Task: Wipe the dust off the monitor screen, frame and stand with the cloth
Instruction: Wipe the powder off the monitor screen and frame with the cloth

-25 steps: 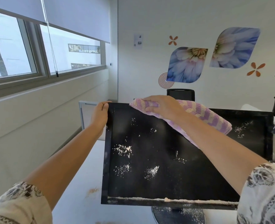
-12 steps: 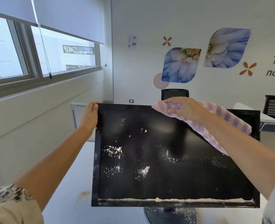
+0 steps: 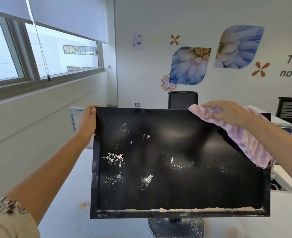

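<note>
Monitor [image 3: 176, 169] is being gripped by left hand [image 3: 87, 121]; striped cloth [image 3: 244, 134] clutched by right hand [image 3: 227, 114] at top frame. Powder is remaining across screen, bottom ledge, stand base [image 3: 176, 228].

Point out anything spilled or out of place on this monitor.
White powdery dust speckles the screen, mostly left and centre, and lies heaped in a line along the bottom frame. More is scattered on the round stand. A faint orange smear marks the table.
</note>
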Action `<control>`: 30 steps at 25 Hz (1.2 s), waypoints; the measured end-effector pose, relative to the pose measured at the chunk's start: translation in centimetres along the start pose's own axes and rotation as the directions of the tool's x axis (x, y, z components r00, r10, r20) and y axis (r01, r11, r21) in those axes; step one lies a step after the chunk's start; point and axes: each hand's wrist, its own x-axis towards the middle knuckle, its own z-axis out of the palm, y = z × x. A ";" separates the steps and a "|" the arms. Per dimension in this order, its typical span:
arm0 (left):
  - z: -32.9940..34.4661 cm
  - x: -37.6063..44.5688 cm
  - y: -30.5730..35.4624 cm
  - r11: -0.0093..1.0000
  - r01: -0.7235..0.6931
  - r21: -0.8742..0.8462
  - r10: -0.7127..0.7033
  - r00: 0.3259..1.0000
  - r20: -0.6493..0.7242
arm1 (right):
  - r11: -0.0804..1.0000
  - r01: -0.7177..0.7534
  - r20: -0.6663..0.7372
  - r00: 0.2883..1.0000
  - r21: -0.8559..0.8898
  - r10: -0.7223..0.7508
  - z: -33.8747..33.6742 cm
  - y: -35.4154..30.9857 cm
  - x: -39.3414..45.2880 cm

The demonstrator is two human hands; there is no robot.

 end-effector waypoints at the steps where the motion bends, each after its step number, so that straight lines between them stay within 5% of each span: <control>1: 0.0 0.1 -0.1 1.000 0.001 0.008 -0.001 1.000 -0.001 | 1.000 -0.006 -0.005 1.000 -0.001 0.006 -0.3 0.7 -0.1; 6: 0.4 -0.1 -0.2 1.000 -0.015 0.012 0.016 0.998 -0.056 | 0.995 -0.018 0.019 1.000 -0.098 0.020 -2.5 4.8 -0.9; 17: 0.6 0.1 -0.3 0.999 -0.001 0.041 0.004 0.997 -0.076 | 0.987 -0.158 -0.092 0.984 -0.023 0.156 -5.9 10.8 -4.0; 24: 0.7 0.3 -0.8 1.000 0.012 0.004 -0.012 0.994 -0.109 | 0.948 -0.298 -0.190 0.930 0.108 0.314 -6.4 13.7 -5.9; 30: 0.7 0.5 -1.0 0.998 0.057 -0.024 -0.060 0.990 -0.130 | 0.934 -0.273 -0.325 0.883 0.232 0.339 -4.7 13.5 -7.1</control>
